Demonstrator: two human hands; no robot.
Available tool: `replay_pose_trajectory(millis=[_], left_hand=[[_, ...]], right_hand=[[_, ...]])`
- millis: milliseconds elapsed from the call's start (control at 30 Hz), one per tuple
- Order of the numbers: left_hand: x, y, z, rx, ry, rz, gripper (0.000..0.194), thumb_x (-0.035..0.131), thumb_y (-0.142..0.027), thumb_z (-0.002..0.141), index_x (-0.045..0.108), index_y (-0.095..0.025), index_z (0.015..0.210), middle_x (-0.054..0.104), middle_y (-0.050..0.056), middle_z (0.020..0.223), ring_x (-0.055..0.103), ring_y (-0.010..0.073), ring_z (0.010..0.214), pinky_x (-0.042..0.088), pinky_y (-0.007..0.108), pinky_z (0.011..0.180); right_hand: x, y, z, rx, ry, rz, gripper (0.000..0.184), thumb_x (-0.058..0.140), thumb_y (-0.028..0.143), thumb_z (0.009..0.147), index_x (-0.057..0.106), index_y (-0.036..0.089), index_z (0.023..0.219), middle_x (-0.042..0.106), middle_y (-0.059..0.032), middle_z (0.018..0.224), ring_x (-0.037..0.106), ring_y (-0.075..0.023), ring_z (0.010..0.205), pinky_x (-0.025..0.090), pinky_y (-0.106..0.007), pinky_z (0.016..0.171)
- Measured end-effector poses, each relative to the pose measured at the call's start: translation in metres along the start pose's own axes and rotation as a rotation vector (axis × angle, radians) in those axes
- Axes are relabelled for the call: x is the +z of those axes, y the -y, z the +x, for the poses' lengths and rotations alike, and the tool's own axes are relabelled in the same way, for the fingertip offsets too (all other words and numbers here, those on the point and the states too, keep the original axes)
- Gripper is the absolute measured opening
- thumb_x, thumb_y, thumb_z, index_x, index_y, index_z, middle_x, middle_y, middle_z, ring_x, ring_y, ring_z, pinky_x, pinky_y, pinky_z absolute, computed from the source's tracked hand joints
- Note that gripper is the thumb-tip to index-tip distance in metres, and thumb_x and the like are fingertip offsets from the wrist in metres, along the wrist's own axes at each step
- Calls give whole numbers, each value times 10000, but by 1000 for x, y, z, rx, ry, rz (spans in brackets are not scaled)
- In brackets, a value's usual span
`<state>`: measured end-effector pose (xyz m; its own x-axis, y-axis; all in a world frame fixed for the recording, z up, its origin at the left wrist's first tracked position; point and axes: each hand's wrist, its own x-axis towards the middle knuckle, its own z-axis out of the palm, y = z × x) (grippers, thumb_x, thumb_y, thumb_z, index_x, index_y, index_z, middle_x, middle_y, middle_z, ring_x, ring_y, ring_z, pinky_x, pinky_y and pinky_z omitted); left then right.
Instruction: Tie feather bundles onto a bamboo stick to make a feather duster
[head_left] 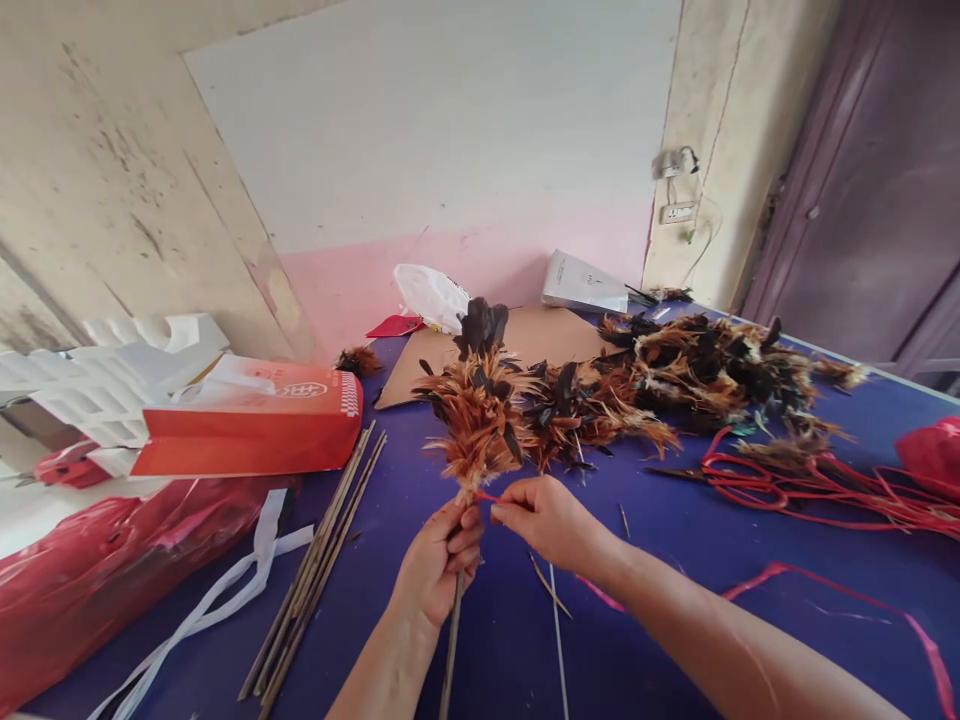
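Note:
My left hand (448, 555) is wrapped round a feather duster (481, 410), just below its brown and black feathers. The thin wooden stick (453, 640) of the duster runs down out of the fist toward the near edge of the view. Close on the right, my right hand (544, 515) pinches a red plastic string (487, 496) that reaches to the base of the feathers. More of this pink-red string (825, 582) trails across the table beyond my right forearm. Behind the duster lies a pile of loose feathers (581, 410).
On the blue table (637, 660), several sticks (322, 570) and white straps (225, 600) lie left, near an orange bag (255, 430) and red plastic wrapping (112, 570). Right are a larger feather heap (712, 365), red-handled scissors (739, 480) and red string (862, 495). A grey box (585, 285) stands behind.

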<state>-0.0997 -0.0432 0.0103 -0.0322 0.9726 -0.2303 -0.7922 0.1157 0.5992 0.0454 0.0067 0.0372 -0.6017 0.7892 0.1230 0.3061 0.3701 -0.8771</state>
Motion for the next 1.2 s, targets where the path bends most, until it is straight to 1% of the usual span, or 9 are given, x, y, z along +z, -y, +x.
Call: replay_pose_trajectory(millis=[167,333,533,667,767,833,967,1067,1200], left_hand=[[1,5,1,10,-11,108,111,487,-138,807,524,-96,712,423,-40,557,247,-18,334,182,73,271],[-2,8,4,92,-21,165,117,598,-166,742,528,-101,674,456,-40,566,229,-30,330,191,75,273],[-3,4,1,57,-74,108,165,476,-115,818,516,-96,659,452,-31,597,246,-29,323,194,81,255],[-1,-2,0,10,-96,11,205,376,-99,868,523,-84,726,436,-30,614,286,-27,336,205,79,255],[-1,-5,1,0,-83,-46,181,367,-90,873,520,-87,777,426,-36,623,307,-25,345,217,82,258],[-2,-6,1,-1,-64,-74,168,367,-92,875,518,-92,803,423,-37,628,316,-23,349,224,85,260],[-4,-7,2,-4,-50,-116,165,365,-92,874,511,-112,800,431,-33,634,330,-15,353,232,92,260],[-6,-8,3,-16,-69,-168,189,348,-67,869,497,-123,767,435,-32,632,333,-16,347,230,91,256],[-8,-10,5,-14,-46,-210,191,332,-73,880,494,-112,788,429,-34,628,350,-17,345,240,95,256]], right_hand=[[2,-1,1,-12,-122,228,257,513,300,756,684,127,670,612,-13,625,491,-117,587,373,-213,565],[2,-2,-4,-26,-104,307,249,514,295,760,687,129,693,602,-8,608,469,-112,572,366,-215,565],[-3,-4,-6,-33,39,239,280,512,346,768,688,135,716,417,52,457,270,-63,436,224,-202,419],[-24,-26,5,36,162,136,399,482,476,773,701,143,776,413,52,451,275,-58,406,219,-196,397],[-56,-56,16,149,-41,-135,425,471,492,764,703,142,696,530,14,491,397,-77,425,295,-199,428],[-85,-77,20,181,-328,-423,283,550,416,708,702,185,650,619,0,580,515,-114,537,356,-202,505],[-142,-106,14,317,-634,-565,274,493,330,729,698,195,852,678,-65,839,589,-211,784,396,-263,635],[-163,-117,5,372,-684,-634,285,494,362,728,696,205,854,684,-69,802,599,-229,782,403,-277,630],[-151,-119,7,321,-561,-704,241,510,347,728,701,231,817,689,-32,820,609,-194,768,416,-248,641]])
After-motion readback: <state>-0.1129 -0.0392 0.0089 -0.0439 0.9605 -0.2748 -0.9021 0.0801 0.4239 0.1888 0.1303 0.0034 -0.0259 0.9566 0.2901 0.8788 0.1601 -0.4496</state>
